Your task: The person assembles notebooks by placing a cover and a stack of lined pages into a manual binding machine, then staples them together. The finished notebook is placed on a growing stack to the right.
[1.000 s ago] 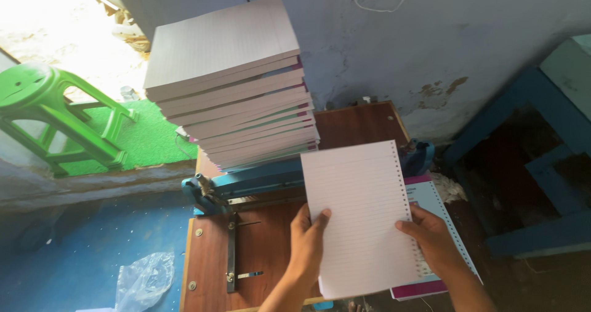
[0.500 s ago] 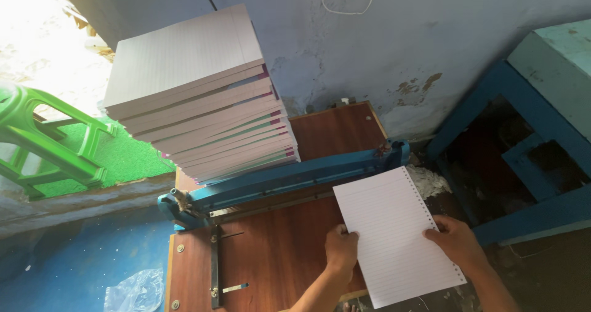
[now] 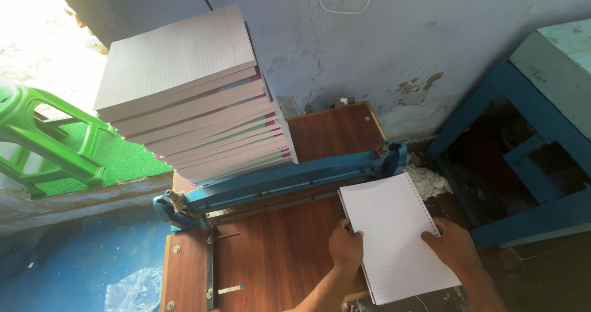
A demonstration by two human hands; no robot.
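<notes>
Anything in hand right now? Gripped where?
Yes: a lined paper block. The left hand grips its left long edge, the right hand its punched right edge.

Two hands (image 3: 346, 245) – one punched ruled pad (image 3: 396, 235), one tall pad stack (image 3: 197, 96), one blue punching machine (image 3: 289, 180), one green stool (image 3: 43, 140).

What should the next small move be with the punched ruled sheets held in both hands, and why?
Probably slide the ruled sheets left, fully onto the wooden board. The left hand and right hand grip opposite edges, yet the stack's right side, with its punched holes, overhangs the board's edge, beside the blue punching bar.
</notes>
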